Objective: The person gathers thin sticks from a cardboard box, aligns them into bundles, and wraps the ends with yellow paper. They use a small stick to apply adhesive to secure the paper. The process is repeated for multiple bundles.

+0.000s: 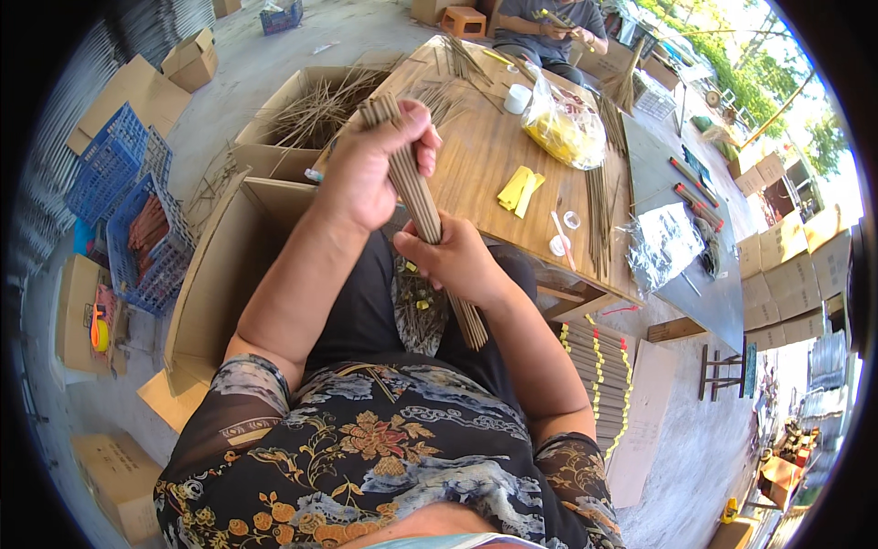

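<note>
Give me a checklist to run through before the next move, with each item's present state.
1. Left hand closed on the bundle of thin sticks: ok, around its upper part.
2. Right hand closed on the bundle: ok, lower down.
3. Stick ends level: cannot tell, too small to judge.
4. Yellow strips lying on the wooden table: ok, beyond the right hand.
5. Tabletop free of other things: not ok, a plastic bag and loose sticks lie there.
6. Co-worker apart from these hands: ok, at the table's far end.
</note>
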{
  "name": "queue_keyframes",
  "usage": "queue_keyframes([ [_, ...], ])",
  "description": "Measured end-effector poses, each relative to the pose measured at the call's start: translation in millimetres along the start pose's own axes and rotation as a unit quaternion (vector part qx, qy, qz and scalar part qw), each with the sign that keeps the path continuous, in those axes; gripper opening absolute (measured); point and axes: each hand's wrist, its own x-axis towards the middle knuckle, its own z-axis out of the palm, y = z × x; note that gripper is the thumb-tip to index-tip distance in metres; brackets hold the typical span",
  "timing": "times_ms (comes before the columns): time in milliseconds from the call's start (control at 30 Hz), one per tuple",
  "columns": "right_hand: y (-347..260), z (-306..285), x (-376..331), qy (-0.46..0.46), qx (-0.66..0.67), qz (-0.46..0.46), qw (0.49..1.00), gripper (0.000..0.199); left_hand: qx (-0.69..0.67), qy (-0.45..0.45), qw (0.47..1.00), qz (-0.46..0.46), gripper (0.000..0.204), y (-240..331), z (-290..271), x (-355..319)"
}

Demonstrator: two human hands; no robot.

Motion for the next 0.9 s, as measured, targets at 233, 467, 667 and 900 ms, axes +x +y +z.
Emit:
queue_keyframes([
  [233, 6.4, 6.9, -3.6, 0.010, 0.031, 0.002, 0.999, 0.016, -0.014, 0.025, 0.998, -0.051, 0.013, 4.9, -9.2, 11.6],
  [467, -0.5, 5.1, -15.3, -0.113, 0.200, 0.114, 0.967, 0.019, -0.089, -0.133, 0.985, -0.060, 0.021, 9.9, -19.6, 14.0],
  [667, 8.5, 13.8, -13.5, -0.027, 0.077, 0.046, 0.996, 0.016, 0.001, 0.007, 1.000, -0.011, 0.021, 9.6, -9.1, 10.7],
  [900, 11.1, 6.8, -8.6, -0.028, 0.046, 0.037, 0.998, 0.016, -0.003, 0.028, 1.000, 0.005, 0.016, 10.6, -3.9, 7.4],
])
